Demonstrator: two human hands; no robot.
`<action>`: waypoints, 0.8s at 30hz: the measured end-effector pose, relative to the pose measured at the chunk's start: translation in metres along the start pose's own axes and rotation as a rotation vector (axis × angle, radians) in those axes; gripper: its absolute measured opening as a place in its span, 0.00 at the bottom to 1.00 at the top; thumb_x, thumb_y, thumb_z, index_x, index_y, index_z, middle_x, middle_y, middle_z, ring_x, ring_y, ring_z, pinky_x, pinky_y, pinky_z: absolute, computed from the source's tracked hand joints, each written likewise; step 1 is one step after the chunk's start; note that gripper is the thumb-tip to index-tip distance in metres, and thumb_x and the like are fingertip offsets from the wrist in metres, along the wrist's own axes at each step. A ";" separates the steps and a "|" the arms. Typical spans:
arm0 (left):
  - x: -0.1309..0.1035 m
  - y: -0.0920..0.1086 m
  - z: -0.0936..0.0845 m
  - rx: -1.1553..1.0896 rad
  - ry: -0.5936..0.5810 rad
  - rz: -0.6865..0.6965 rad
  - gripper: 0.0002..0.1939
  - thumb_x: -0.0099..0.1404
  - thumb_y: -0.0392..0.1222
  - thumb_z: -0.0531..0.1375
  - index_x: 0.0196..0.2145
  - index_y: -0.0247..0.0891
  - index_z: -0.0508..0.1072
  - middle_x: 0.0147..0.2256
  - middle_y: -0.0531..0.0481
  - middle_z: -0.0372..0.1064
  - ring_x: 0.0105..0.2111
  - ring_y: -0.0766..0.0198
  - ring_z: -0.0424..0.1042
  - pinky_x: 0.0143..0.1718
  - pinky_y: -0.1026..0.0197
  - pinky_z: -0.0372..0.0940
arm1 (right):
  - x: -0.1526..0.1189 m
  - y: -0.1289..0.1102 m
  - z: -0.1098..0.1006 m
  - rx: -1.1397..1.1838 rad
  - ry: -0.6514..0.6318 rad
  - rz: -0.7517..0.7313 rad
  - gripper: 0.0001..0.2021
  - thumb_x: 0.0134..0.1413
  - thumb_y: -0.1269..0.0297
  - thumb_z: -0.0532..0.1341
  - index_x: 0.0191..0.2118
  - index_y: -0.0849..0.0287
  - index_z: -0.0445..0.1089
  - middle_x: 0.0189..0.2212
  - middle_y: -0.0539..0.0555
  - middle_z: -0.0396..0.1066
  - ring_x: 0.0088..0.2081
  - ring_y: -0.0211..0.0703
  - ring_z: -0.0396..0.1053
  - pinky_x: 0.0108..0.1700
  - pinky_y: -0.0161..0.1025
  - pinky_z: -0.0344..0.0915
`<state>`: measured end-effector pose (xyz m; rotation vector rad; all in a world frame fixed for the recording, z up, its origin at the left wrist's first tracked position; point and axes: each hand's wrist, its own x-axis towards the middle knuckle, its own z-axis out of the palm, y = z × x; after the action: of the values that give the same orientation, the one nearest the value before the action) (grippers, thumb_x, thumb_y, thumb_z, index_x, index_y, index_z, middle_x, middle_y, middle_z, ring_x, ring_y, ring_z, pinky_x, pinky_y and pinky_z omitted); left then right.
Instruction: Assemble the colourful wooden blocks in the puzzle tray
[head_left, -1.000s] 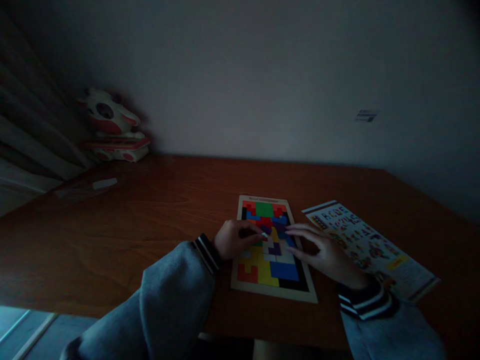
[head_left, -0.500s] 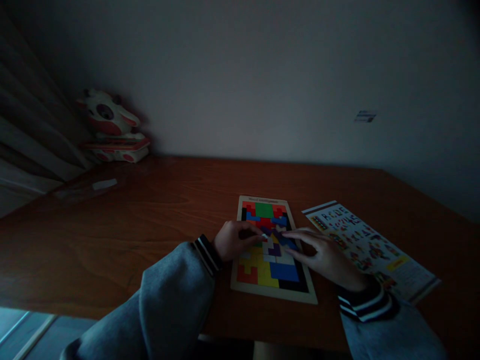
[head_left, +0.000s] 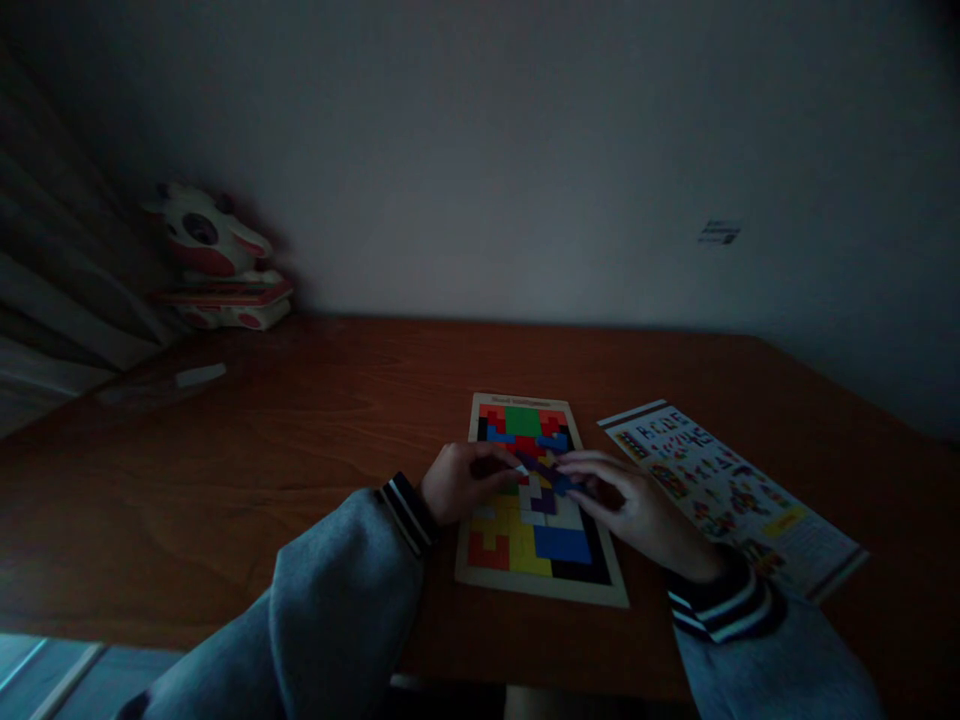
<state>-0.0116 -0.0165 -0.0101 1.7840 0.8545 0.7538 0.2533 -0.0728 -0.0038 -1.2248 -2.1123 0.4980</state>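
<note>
A pale-framed puzzle board point(head_left: 541, 592) lies on the table, filled with coloured block pieces, with black base showing at its lower right. Over its left edge is my left hand point(head_left: 466, 482), thumb and forefinger pinched on a small white piece point(head_left: 522, 469). My right hand point(head_left: 631, 500) is over the board's right side, its fingers closing on a dark blue piece point(head_left: 561, 484). A purple piece point(head_left: 531, 463) lies tilted between the two hands. Red, green, yellow and blue pieces show around them; the hands hide part of the board's middle.
A printed pattern sheet point(head_left: 739, 500) lies right of the board. At the back left stands a cow-shaped toy point(head_left: 217, 255), with a small white strip point(head_left: 201, 375) in front of it. The wall is behind the table point(head_left: 300, 420), and a curtain hangs at left.
The view has shifted slightly. My right fingers have closed in on the dark blue piece, and a yellow piece that showed between the hands is now hidden.
</note>
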 end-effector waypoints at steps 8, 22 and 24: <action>0.001 0.002 0.002 -0.095 0.034 -0.017 0.18 0.61 0.47 0.67 0.44 0.35 0.71 0.37 0.47 0.76 0.35 0.62 0.75 0.37 0.61 0.71 | -0.002 0.006 -0.001 -0.049 0.034 0.055 0.13 0.56 0.58 0.65 0.48 0.48 0.73 0.47 0.54 0.75 0.49 0.51 0.72 0.53 0.53 0.69; -0.001 0.006 -0.001 -0.074 0.050 -0.045 0.18 0.62 0.52 0.65 0.39 0.33 0.76 0.35 0.47 0.77 0.34 0.62 0.75 0.36 0.62 0.70 | -0.003 0.000 -0.004 0.136 -0.069 0.257 0.14 0.53 0.55 0.67 0.45 0.51 0.73 0.37 0.50 0.75 0.37 0.43 0.72 0.41 0.42 0.70; 0.000 0.008 0.000 -0.161 0.054 -0.046 0.18 0.62 0.52 0.65 0.39 0.33 0.76 0.35 0.47 0.77 0.33 0.63 0.75 0.36 0.63 0.69 | -0.001 -0.003 -0.005 0.219 -0.055 0.299 0.13 0.54 0.54 0.67 0.43 0.52 0.74 0.35 0.50 0.75 0.36 0.41 0.72 0.40 0.40 0.70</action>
<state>-0.0100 -0.0190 -0.0027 1.6029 0.8436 0.8209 0.2555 -0.0753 0.0012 -1.4157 -1.8675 0.8793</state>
